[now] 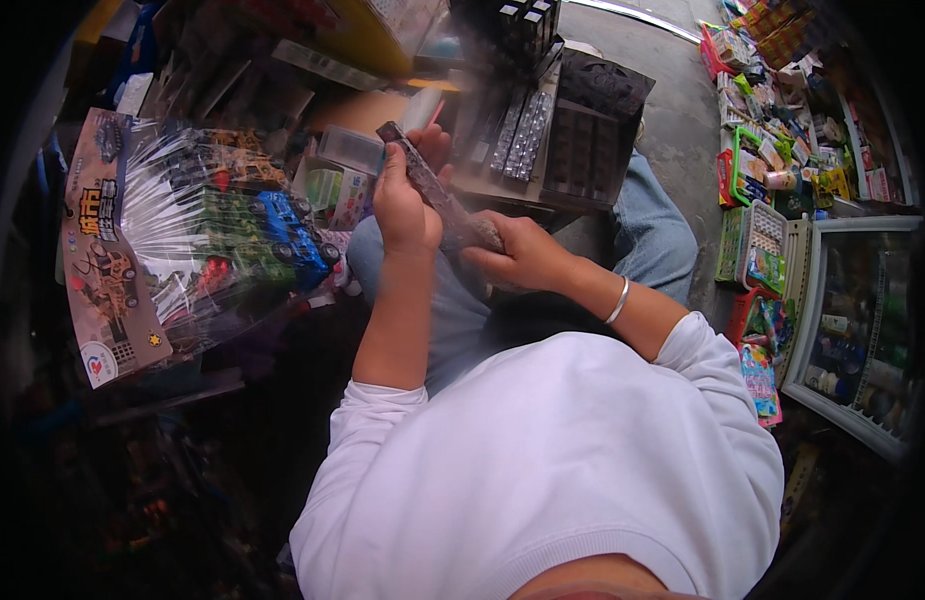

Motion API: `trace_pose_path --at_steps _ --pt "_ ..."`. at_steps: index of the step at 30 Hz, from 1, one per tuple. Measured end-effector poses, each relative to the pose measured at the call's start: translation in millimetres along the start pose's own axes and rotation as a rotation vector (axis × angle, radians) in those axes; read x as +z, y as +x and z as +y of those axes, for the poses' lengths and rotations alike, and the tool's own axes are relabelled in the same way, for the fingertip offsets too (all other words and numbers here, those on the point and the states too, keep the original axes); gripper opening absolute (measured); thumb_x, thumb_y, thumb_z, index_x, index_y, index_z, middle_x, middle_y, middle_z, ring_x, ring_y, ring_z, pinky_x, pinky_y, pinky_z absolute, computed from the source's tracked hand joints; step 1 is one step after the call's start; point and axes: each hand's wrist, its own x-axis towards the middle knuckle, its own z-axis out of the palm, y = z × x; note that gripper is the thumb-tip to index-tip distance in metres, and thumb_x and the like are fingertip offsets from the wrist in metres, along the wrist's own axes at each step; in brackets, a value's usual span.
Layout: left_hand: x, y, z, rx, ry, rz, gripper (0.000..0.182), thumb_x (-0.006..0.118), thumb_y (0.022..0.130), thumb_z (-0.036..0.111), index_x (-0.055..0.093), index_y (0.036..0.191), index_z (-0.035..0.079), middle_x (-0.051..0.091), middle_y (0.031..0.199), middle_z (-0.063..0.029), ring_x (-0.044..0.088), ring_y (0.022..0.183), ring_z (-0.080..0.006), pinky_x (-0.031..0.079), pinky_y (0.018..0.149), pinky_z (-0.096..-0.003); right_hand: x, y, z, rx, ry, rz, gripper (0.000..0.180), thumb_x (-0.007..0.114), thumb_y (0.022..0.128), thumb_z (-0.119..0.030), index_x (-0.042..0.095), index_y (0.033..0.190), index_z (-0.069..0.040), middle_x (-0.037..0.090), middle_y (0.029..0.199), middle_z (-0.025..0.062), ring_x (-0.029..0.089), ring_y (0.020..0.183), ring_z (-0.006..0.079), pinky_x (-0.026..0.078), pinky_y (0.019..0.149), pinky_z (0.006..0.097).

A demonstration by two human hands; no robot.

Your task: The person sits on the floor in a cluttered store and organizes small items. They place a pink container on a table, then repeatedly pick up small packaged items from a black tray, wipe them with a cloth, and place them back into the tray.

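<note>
A long, narrow dark strip or box in clear plastic wrap [431, 184] slants between both hands in front of the lap. My left hand [408, 195] supports its upper part, with the thumb along one side and the fingers behind it. Around its lower end closes my right hand [513, 251], where the wrap looks crumpled. Beyond the hands, several silvery, faceted strips [522, 135] lie in a dark box. An upright-lidded dark tray with compartments [594, 154] is beside them. What the wrapped strip contains cannot be told.
Bagged toy vehicles with a printed header card [117, 255] are at the left. A clear plastic container [350, 148] lies near my left hand. Black boxes [528, 26] are stacked at the top. Baskets of packaged goods [751, 169] and a glass-topped freezer [860, 330] line the right.
</note>
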Motion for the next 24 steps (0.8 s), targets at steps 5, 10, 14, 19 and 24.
trace_pose_path --at_steps 5,10,14,19,24 --pt "-32.3 20.4 7.6 -0.133 -0.341 0.062 0.034 0.034 0.104 0.037 0.054 0.109 0.010 0.061 0.095 -0.0015 0.057 0.082 -0.0164 0.048 0.075 -0.0354 -12.6 -9.9 7.4 -0.014 0.212 0.178 0.048 0.064 0.089 -0.029 0.053 0.129 -0.005 0.068 0.099 0.0180 0.067 0.089 0.0254 0.050 0.077 0.0338" --pt "-33.3 20.3 -28.9 -0.272 -0.524 0.021 0.041 0.031 0.104 0.038 0.050 0.113 0.002 0.050 0.085 -0.0010 0.045 0.070 -0.0142 0.043 0.063 -0.0305 -2.4 -2.7 2.1 -0.397 -0.207 0.201 0.057 0.064 0.088 -0.023 0.045 0.140 -0.008 0.066 0.094 0.0141 0.065 0.081 0.0259 0.051 0.073 0.0320" --pt "-30.3 9.6 -20.6 -0.242 -0.571 -0.073 0.039 0.034 0.104 0.038 0.050 0.113 0.004 0.046 0.082 -0.0007 0.043 0.069 -0.0124 0.040 0.059 -0.0273 -11.2 -8.0 6.4 -0.281 -0.157 0.113 0.045 0.063 0.088 -0.024 0.055 0.130 -0.009 0.066 0.094 0.0153 0.065 0.082 0.0299 0.051 0.074 0.0347" --pt "0.1 5.2 -2.7 -0.064 -0.145 -0.166 0.032 0.049 0.100 0.035 0.054 0.117 0.009 0.058 0.099 -0.0007 0.054 0.083 -0.0108 0.046 0.070 -0.0275 -38.8 -37.9 19.4 -0.047 -0.136 0.078 0.029 0.062 0.090 -0.027 0.066 0.109 -0.005 0.069 0.093 0.0151 0.068 0.085 0.0284 0.052 0.075 0.0351" --pt "47.1 6.6 -1.1 0.059 0.060 -0.476 0.035 0.065 0.092 0.012 0.056 0.126 0.007 0.058 0.126 -0.0033 0.055 0.101 -0.0072 0.046 0.085 -0.0236 -65.2 -72.3 33.1 0.022 0.005 0.316 0.028 0.063 0.089 -0.025 0.066 0.104 -0.002 0.070 0.088 0.0133 0.067 0.077 0.0219 0.051 0.071 0.0308"
